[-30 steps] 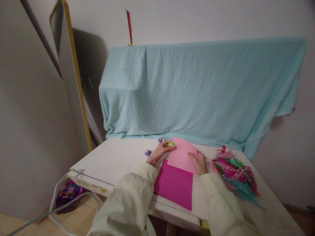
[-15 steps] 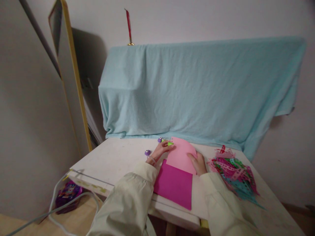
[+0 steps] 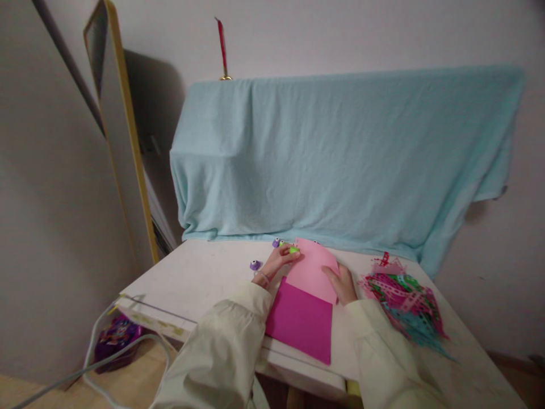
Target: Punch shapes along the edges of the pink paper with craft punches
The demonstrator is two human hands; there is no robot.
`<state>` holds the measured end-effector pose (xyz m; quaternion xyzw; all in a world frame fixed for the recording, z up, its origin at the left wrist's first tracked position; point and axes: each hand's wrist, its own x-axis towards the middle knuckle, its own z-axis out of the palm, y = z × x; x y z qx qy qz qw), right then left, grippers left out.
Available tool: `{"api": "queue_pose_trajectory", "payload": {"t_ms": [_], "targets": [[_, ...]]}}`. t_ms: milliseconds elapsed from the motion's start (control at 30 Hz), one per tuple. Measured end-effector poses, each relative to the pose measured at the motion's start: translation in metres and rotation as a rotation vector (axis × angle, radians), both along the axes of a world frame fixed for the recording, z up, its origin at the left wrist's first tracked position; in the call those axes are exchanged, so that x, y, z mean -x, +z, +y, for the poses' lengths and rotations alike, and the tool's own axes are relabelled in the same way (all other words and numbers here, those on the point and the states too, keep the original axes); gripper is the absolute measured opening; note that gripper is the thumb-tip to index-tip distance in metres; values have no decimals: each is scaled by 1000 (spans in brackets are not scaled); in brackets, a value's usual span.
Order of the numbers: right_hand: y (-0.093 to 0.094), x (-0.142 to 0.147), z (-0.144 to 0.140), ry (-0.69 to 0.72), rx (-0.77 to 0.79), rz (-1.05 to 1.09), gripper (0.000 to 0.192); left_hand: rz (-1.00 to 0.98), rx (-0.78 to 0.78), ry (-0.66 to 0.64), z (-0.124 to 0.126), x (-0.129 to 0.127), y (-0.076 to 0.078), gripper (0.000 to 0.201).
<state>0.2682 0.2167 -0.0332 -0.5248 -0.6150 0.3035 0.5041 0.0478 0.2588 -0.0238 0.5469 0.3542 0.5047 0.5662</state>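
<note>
My left hand (image 3: 276,262) was pinched on a small green paper punch (image 3: 293,249) at the far left corner of the light pink sheet (image 3: 311,270), fingers closed round it. My right hand (image 3: 340,285) lay on the sheet's right edge, holding it against the white table (image 3: 200,278); whether those fingers gripped the edge or only pressed on it, I could not tell. The light pink sheet lay in the middle of the table, its near part overlapping a magenta sheet (image 3: 300,321) that reached to the table's near edge.

A purple punch (image 3: 255,265) sat just left of my wrist, and more small punches (image 3: 277,242) stood just beyond the green one. A heap of cut coloured paper strips (image 3: 402,304) lay to my right, near the sheet.

The risks, as I judged them: the thin sheet could slide or buckle if my right hand eased, so the punch would bite crooked. My sleeve could sweep the purple punch off, or my right cuff scatter the strips.
</note>
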Motion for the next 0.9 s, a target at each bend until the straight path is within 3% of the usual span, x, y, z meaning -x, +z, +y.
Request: {"api": "queue_pose_trajectory", "payload": {"t_ms": [900], "targets": [[-12,0,4,12,38,9,33,-18,-32,66,4,-3,-6,33]]}}
